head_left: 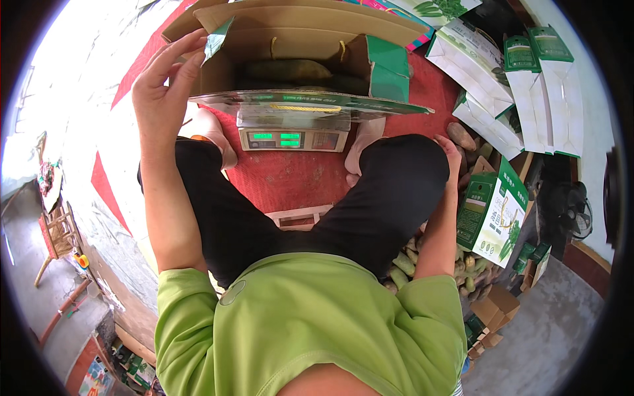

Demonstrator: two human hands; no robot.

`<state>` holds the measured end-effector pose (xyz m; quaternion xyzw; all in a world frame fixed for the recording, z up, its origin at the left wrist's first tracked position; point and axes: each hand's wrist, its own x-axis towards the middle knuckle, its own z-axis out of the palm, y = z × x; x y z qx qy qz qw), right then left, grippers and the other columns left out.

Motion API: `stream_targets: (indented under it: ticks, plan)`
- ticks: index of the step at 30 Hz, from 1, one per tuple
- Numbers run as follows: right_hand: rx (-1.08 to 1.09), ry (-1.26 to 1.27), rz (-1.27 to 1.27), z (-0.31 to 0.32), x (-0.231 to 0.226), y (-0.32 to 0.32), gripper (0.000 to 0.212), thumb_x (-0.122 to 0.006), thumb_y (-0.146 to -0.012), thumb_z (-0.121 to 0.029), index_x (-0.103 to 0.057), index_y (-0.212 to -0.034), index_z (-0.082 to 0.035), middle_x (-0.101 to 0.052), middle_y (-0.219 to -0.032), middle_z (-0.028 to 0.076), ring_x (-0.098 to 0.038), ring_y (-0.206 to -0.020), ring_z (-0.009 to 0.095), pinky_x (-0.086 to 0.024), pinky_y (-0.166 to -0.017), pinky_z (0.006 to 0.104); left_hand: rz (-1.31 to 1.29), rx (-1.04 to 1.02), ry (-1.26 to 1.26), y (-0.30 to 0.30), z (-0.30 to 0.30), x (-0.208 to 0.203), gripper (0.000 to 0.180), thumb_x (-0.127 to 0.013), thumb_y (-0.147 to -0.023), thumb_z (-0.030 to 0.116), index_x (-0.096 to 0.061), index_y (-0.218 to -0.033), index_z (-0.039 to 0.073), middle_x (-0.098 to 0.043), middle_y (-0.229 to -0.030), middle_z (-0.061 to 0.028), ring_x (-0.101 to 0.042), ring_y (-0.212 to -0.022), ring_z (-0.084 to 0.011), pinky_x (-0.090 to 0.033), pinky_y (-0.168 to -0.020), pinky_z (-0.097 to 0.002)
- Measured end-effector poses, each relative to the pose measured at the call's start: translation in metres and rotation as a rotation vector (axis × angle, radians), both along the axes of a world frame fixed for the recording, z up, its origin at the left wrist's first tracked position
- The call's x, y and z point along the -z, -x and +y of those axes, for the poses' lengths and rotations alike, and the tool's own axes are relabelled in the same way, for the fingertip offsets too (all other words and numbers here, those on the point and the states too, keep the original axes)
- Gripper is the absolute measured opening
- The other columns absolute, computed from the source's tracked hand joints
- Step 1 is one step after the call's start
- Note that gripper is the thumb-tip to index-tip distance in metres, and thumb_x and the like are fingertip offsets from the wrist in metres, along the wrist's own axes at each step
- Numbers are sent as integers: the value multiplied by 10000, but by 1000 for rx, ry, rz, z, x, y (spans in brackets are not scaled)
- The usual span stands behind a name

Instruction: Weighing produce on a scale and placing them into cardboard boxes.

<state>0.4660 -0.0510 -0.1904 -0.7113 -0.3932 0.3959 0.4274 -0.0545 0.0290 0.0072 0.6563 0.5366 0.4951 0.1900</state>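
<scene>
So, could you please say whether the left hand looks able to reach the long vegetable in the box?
Probably yes: the left hand is at the left end of the box, whose open top leaves the vegetable exposed.

An open cardboard box, plain brown inside and printed green on its outer flaps, stands upright over an electronic scale, its flaps spread outward. The front flap juts out above the scale's lit green display. Yellow cord handles show at the back wall and on the front flap. Inside, a long, dull-green vegetable lies crosswise, with more partly hidden in shadow.
</scene>
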Motion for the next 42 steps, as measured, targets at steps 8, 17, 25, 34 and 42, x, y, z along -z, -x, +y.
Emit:
stream_targets:
  ticks: [8, 17, 25, 34, 42]
  plan:
    - [26, 9, 3, 0, -2, 4, 281, -691, -852, -141, -649, -1060, 43, -689, -920, 93, -639, -863, 118, -505, -762, 248, 21, -8, 39, -3, 0, -1, 250, -637, -865, 39, -688, -1108, 68, -690, -982, -18, -599, -811, -70, -473, -714, -203]
    - [21, 142, -293, -51, -4, -21, 320, -680, -859, -162, -618, -1077, 64, -678, -958, 80, -635, -862, 146, -508, -749, 273, -11, -110, 182, 14, 0, 7, 277, -552, -935, 55, -617, -1195, -18, -664, -1118, -101, -605, -1052, -158, -479, -927, -289]
    - [-149, 499, -686, -243, 53, -85, 271, -692, -759, -236, -676, -968, -64, -679, -977, 155, -635, -944, 342, -505, -819, 417, 191, -99, 149, -11, -3, 2, 290, -522, -966, 154, -630, -1200, 22, -662, -1141, -107, -603, -1080, -176, -476, -941, -327]
    - [-210, 1096, -820, -328, 54, -9, 320, -627, -804, -183, -603, -1119, -140, -617, -1111, 91, -558, -1084, 296, -487, -824, 461, 264, -72, 89, -10, 0, 8, 276, -512, -973, 144, -639, -1176, 6, -665, -1125, -115, -607, -1069, -185, -479, -935, -333]
    - [-598, 1151, -1034, -339, 92, 11, 373, -574, -829, -115, -554, -1196, -177, -526, -1218, 19, -449, -1211, 216, -392, -935, 502, 352, 33, -20, 25, 11, 23, 237, -498, -942, -13, -627, -1129, -76, -661, -1100, -138, -612, -1038, -207, -462, -933, -315]
